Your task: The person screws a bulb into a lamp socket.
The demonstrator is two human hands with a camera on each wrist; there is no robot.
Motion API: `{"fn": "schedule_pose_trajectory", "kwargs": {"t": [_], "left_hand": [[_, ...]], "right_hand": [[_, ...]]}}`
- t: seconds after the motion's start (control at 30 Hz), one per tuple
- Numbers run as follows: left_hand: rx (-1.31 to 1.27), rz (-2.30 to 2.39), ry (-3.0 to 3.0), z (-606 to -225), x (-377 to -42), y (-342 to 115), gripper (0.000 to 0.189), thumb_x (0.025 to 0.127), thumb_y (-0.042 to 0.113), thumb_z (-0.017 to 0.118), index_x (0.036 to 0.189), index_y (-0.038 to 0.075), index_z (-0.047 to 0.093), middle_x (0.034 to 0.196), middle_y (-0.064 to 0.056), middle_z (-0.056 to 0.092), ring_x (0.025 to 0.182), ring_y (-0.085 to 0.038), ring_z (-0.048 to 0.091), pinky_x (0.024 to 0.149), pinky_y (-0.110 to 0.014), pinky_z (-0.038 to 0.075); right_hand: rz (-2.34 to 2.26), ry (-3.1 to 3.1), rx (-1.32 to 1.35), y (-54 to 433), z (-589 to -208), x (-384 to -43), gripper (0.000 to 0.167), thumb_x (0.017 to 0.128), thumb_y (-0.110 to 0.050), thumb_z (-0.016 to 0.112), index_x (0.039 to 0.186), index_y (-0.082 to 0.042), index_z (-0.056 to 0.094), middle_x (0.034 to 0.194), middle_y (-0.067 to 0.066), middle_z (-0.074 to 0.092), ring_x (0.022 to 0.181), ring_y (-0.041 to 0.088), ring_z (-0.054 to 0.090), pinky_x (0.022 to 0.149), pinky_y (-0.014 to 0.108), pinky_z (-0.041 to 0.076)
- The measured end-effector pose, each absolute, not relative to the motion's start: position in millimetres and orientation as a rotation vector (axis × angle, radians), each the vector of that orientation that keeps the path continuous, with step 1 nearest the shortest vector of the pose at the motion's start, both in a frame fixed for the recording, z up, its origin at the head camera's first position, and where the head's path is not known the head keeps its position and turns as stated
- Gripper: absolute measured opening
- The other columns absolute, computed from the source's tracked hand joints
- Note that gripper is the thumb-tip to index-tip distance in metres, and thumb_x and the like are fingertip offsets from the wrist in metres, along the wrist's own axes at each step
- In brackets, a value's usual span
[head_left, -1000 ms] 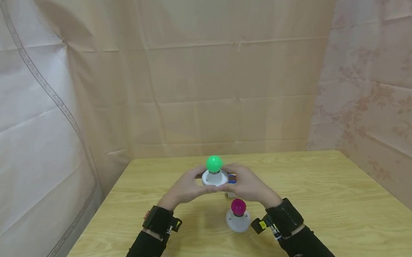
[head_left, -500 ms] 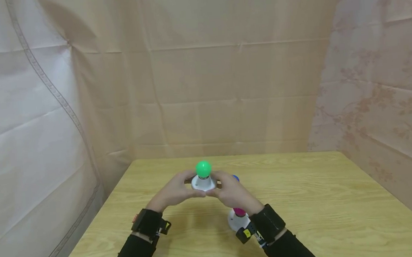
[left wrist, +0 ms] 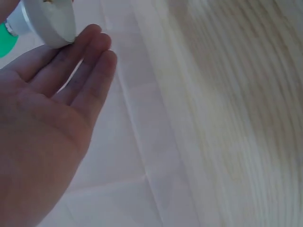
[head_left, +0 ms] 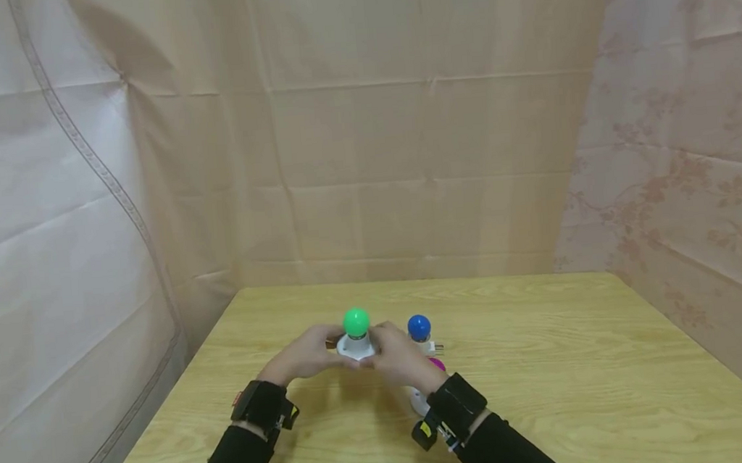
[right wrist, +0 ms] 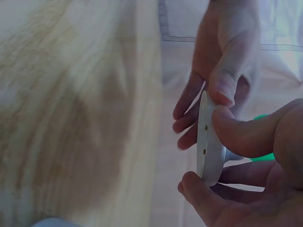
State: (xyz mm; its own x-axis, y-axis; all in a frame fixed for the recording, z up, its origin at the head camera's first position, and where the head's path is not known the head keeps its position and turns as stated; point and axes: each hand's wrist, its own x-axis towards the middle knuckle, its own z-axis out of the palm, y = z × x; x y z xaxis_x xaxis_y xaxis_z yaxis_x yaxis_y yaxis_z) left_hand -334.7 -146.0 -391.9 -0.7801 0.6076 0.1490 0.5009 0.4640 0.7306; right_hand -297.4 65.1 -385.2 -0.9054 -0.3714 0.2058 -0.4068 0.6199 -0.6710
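Observation:
A green light bulb stands upright in a round white lamp holder between both hands, just above the table. My left hand pinches the lamp holder's left rim, thumb on the near side; in the left wrist view its other fingers extend past the rim. The right hand grips the opposite side. In the right wrist view, the thumbs of the left hand and right hand meet on the lamp holder, whose underside faces the table. The bulb is mostly hidden there.
Right of the hands, a blue bulb sits on a white base with metal prongs. A magenta bulb on a white lamp holder is partly hidden behind my right wrist. Cloth sheets hang around the wooden table.
Both hands have carried the green bulb and its lamp holder left and downward toward the table. The blue bulb has come into view, while the magenta one is now partly covered by my right arm.

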Motion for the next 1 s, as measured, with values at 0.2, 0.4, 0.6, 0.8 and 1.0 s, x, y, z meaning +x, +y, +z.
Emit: {"fn": "schedule_pose_trajectory", "kwargs": {"t": [0.2, 0.4, 0.6, 0.8, 1.0], "left_hand": [[0.912, 1.127, 2.601, -399, -340, -145, 0.050, 0.084, 0.028, 0.085, 0.125, 0.006, 0.067, 0.113, -0.002, 0.070, 0.102, -0.021, 0.063, 0.088, -0.042, 0.052], [0.849, 1.083, 2.581, -404, -344, -142, 0.043, 0.083, 0.024, 0.086, 0.118, 0.006, 0.069, 0.105, -0.002, 0.069, 0.097, -0.021, 0.062, 0.085, -0.043, 0.051], [0.787, 1.014, 2.615, -410, -347, -135, 0.040, 0.079, 0.022, 0.088, 0.111, 0.007, 0.070, 0.101, -0.001, 0.070, 0.094, -0.020, 0.063, 0.084, -0.042, 0.052], [0.758, 0.936, 2.687, -414, -348, -125, 0.035, 0.075, 0.021, 0.091, 0.101, 0.008, 0.071, 0.091, 0.001, 0.068, 0.084, -0.018, 0.061, 0.077, -0.039, 0.052], [0.711, 0.951, 2.712, -417, -349, -117, 0.037, 0.072, 0.020, 0.093, 0.099, 0.006, 0.071, 0.090, -0.001, 0.068, 0.082, -0.017, 0.061, 0.074, -0.037, 0.052]], "right_hand": [[1.166, -2.824, 0.628, 58, -395, -304, 0.039, 0.082, -0.003, 0.080, 0.119, 0.003, 0.067, 0.109, 0.015, 0.066, 0.098, 0.026, 0.061, 0.091, 0.049, 0.053], [1.152, -2.886, 0.596, 56, -399, -307, 0.034, 0.083, 0.001, 0.079, 0.116, 0.004, 0.069, 0.104, 0.012, 0.067, 0.090, 0.022, 0.058, 0.087, 0.045, 0.053], [1.096, -2.897, 0.626, 58, -406, -310, 0.023, 0.079, -0.001, 0.082, 0.100, 0.002, 0.071, 0.087, 0.007, 0.066, 0.075, 0.019, 0.055, 0.071, 0.035, 0.050], [1.062, -2.913, 0.642, 66, -416, -316, 0.021, 0.078, 0.000, 0.082, 0.095, 0.002, 0.070, 0.083, 0.005, 0.064, 0.071, 0.017, 0.055, 0.066, 0.031, 0.050], [0.997, -2.913, 0.629, 72, -421, -320, 0.024, 0.077, -0.008, 0.086, 0.095, -0.001, 0.071, 0.085, 0.004, 0.067, 0.072, 0.016, 0.055, 0.070, 0.033, 0.051]]}}
